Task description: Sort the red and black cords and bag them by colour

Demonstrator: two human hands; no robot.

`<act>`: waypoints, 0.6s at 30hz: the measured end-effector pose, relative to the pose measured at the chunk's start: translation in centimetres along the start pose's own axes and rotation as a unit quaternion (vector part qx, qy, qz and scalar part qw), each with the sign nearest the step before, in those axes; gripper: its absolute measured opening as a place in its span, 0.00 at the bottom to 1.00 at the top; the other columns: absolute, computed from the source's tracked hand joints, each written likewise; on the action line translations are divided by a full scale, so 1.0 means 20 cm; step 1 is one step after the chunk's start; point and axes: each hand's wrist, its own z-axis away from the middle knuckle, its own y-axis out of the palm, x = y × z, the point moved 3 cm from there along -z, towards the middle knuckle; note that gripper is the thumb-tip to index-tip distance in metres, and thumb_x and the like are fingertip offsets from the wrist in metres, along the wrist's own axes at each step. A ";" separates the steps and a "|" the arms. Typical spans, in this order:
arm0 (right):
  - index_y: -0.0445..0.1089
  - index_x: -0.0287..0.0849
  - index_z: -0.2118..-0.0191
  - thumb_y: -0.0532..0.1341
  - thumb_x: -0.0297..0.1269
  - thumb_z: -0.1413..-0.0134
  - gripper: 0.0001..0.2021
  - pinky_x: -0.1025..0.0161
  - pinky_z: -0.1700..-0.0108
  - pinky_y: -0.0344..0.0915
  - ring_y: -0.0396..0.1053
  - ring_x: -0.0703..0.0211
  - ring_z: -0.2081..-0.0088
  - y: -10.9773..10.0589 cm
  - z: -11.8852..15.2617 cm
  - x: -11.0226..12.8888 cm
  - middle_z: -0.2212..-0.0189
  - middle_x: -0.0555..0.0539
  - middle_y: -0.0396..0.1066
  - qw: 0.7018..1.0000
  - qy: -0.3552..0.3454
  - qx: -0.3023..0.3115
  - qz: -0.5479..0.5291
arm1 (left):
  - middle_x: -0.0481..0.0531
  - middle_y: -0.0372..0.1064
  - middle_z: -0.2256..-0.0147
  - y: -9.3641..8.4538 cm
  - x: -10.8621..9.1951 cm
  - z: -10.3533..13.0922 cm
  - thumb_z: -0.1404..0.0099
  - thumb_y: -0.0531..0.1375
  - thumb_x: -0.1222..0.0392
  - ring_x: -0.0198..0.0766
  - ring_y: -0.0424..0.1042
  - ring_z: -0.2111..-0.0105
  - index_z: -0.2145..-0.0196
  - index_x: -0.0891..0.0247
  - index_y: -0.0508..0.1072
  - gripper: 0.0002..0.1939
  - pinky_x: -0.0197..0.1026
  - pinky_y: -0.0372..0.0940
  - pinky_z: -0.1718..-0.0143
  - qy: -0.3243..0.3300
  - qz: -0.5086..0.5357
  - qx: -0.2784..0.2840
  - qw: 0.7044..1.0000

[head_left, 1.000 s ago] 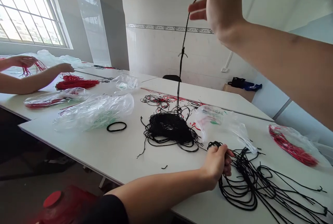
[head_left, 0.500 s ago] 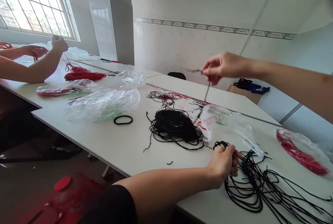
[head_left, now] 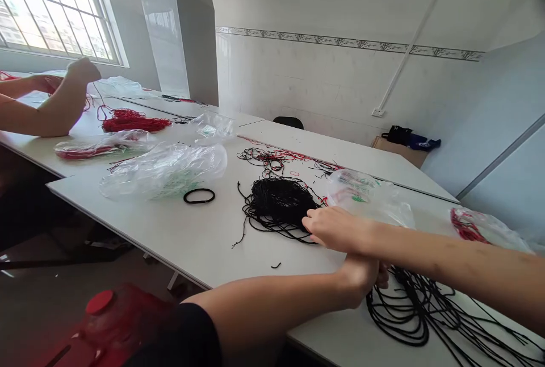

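A round coil of black cords (head_left: 283,199) lies on the white table. Against its right side, my right hand (head_left: 334,228) is closed, its fingertips pinching at the cords; the exact strand is hidden. Just below and behind my right wrist, my left hand (head_left: 361,276) is wrapped round a bundle of black cords (head_left: 419,316). The bundle's loops and loose ends spread over the table to the right. My right forearm covers part of the left hand and the upper bundle.
A black ring (head_left: 199,196) and clear plastic bags (head_left: 170,171) lie to the left. Black and red scraps (head_left: 276,159) sit behind the coil. A bag of red cords (head_left: 472,228) lies right. At far left, a co-worker's hands (head_left: 83,71) hold cord. A red stool (head_left: 123,321) stands below.
My right hand has come down from above the table, where it held up a black cord, to the right side of the coil. My left hand has stayed in place.
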 end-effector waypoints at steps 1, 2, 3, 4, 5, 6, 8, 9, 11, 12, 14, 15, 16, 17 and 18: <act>0.67 0.37 0.65 0.56 0.31 0.46 0.05 0.64 0.73 0.57 0.68 0.56 0.69 0.00 -0.02 0.00 0.69 0.43 0.68 1.000 0.004 -0.006 0.009 | 0.43 0.49 0.84 0.00 0.00 0.00 0.48 0.45 0.67 0.27 0.47 0.84 0.81 0.62 0.54 0.06 0.36 0.49 0.79 -0.003 -0.002 0.000 1.000; 0.66 0.37 0.64 0.56 0.31 0.46 0.05 0.64 0.72 0.58 0.68 0.56 0.69 0.01 -0.03 0.00 0.68 0.43 0.68 1.000 0.006 -0.016 0.007 | 0.43 0.48 0.84 0.00 0.00 0.00 0.48 0.45 0.67 0.27 0.48 0.84 0.80 0.62 0.54 0.05 0.36 0.49 0.78 -0.006 -0.002 0.000 1.000; 0.66 0.37 0.63 0.56 0.33 0.46 0.06 0.64 0.72 0.58 0.68 0.56 0.68 0.01 -0.05 0.00 0.67 0.43 0.67 1.000 0.009 -0.027 -0.002 | 0.43 0.48 0.84 0.00 0.00 0.01 0.48 0.46 0.67 0.28 0.48 0.84 0.80 0.62 0.54 0.05 0.36 0.49 0.78 -0.008 -0.003 0.000 1.000; 0.65 0.38 0.63 0.56 0.36 0.46 0.07 0.64 0.72 0.59 0.68 0.56 0.68 0.01 -0.07 -0.01 0.66 0.43 0.67 0.999 0.014 -0.036 -0.014 | 0.44 0.49 0.84 0.00 0.00 0.01 0.48 0.46 0.67 0.28 0.48 0.84 0.80 0.62 0.54 0.05 0.36 0.49 0.78 -0.010 -0.002 -0.003 1.000; 0.65 0.39 0.62 0.56 0.38 0.46 0.09 0.64 0.71 0.59 0.68 0.55 0.67 0.02 -0.08 0.00 0.66 0.44 0.67 0.999 0.017 -0.045 -0.025 | 0.44 0.49 0.84 0.00 0.01 0.01 0.48 0.46 0.67 0.28 0.48 0.84 0.80 0.62 0.54 0.05 0.36 0.48 0.78 -0.012 -0.003 -0.006 1.000; 0.65 0.39 0.62 0.56 0.40 0.46 0.10 0.64 0.71 0.59 0.68 0.55 0.67 0.02 -0.10 0.00 0.65 0.44 0.67 0.998 0.019 -0.051 -0.030 | 0.44 0.49 0.84 0.00 0.01 0.01 0.48 0.46 0.67 0.28 0.48 0.84 0.80 0.62 0.54 0.05 0.36 0.48 0.78 -0.012 -0.003 -0.011 1.000; 0.65 0.39 0.62 0.55 0.38 0.45 0.09 0.63 0.71 0.60 0.69 0.54 0.67 0.03 -0.12 0.03 0.65 0.44 0.67 0.998 0.021 -0.055 -0.027 | 0.43 0.49 0.84 -0.01 0.00 0.02 0.48 0.46 0.67 0.28 0.48 0.84 0.79 0.62 0.55 0.05 0.36 0.49 0.78 -0.010 -0.007 -0.020 1.000; 0.66 0.39 0.62 0.54 0.36 0.45 0.08 0.63 0.71 0.60 0.69 0.54 0.67 0.04 -0.13 0.04 0.65 0.43 0.67 0.998 0.019 -0.054 -0.022 | 0.43 0.49 0.84 -0.01 0.00 0.02 0.48 0.46 0.68 0.28 0.49 0.84 0.79 0.62 0.55 0.05 0.36 0.49 0.78 -0.009 -0.007 -0.023 1.000; 0.67 0.39 0.64 0.53 0.32 0.45 0.08 0.63 0.71 0.60 0.69 0.54 0.67 0.02 -0.14 0.04 0.66 0.43 0.68 0.998 0.016 -0.053 -0.024 | 0.43 0.49 0.84 -0.01 0.00 0.01 0.47 0.45 0.67 0.27 0.49 0.84 0.79 0.62 0.55 0.06 0.36 0.48 0.78 -0.004 -0.003 -0.019 1.000; 0.68 0.39 0.64 0.53 0.31 0.45 0.08 0.63 0.71 0.60 0.69 0.54 0.67 0.01 -0.14 0.03 0.66 0.43 0.69 0.998 0.016 -0.057 -0.034 | 0.43 0.49 0.84 0.00 -0.01 0.01 0.46 0.44 0.66 0.27 0.48 0.85 0.79 0.62 0.55 0.06 0.36 0.48 0.79 -0.002 0.002 -0.014 1.000; 0.69 0.40 0.65 0.54 0.32 0.46 0.07 0.64 0.69 0.60 0.69 0.55 0.66 -0.05 -0.13 -0.04 0.67 0.44 0.70 0.994 0.019 -0.080 -0.078 | 0.43 0.48 0.84 0.00 -0.01 0.00 0.44 0.44 0.64 0.27 0.47 0.86 0.78 0.62 0.56 0.07 0.36 0.47 0.81 0.000 0.014 0.002 1.000; 0.69 0.40 0.66 0.55 0.33 0.47 0.07 0.64 0.69 0.60 0.69 0.56 0.66 -0.09 -0.12 -0.08 0.67 0.45 0.71 0.989 0.027 -0.097 -0.110 | 0.42 0.48 0.84 0.01 -0.01 0.00 0.43 0.45 0.62 0.27 0.46 0.86 0.78 0.63 0.57 0.08 0.35 0.46 0.82 -0.001 0.021 0.010 1.000; 0.70 0.41 0.66 0.56 0.34 0.48 0.07 0.64 0.68 0.61 0.69 0.57 0.67 -0.13 -0.11 -0.14 0.69 0.46 0.72 0.982 0.040 -0.114 -0.148 | 0.42 0.47 0.84 0.01 -0.02 -0.01 0.43 0.45 0.61 0.27 0.46 0.87 0.79 0.63 0.58 0.09 0.35 0.45 0.82 -0.002 0.028 0.017 0.999; 0.70 0.41 0.67 0.56 0.36 0.48 0.07 0.64 0.68 0.61 0.69 0.59 0.68 -0.18 -0.10 -0.21 0.70 0.46 0.72 0.971 0.057 -0.130 -0.193 | 0.42 0.47 0.85 0.01 -0.02 -0.01 0.42 0.45 0.61 0.26 0.45 0.87 0.79 0.63 0.58 0.10 0.35 0.44 0.83 -0.004 0.035 0.023 0.999; 0.70 0.40 0.67 0.57 0.38 0.48 0.08 0.64 0.68 0.62 0.69 0.61 0.71 -0.22 -0.09 -0.28 0.72 0.46 0.72 0.956 0.077 -0.145 -0.242 | 0.42 0.47 0.85 0.01 -0.02 -0.01 0.42 0.45 0.60 0.26 0.45 0.87 0.79 0.63 0.58 0.10 0.35 0.43 0.83 -0.007 0.041 0.027 0.999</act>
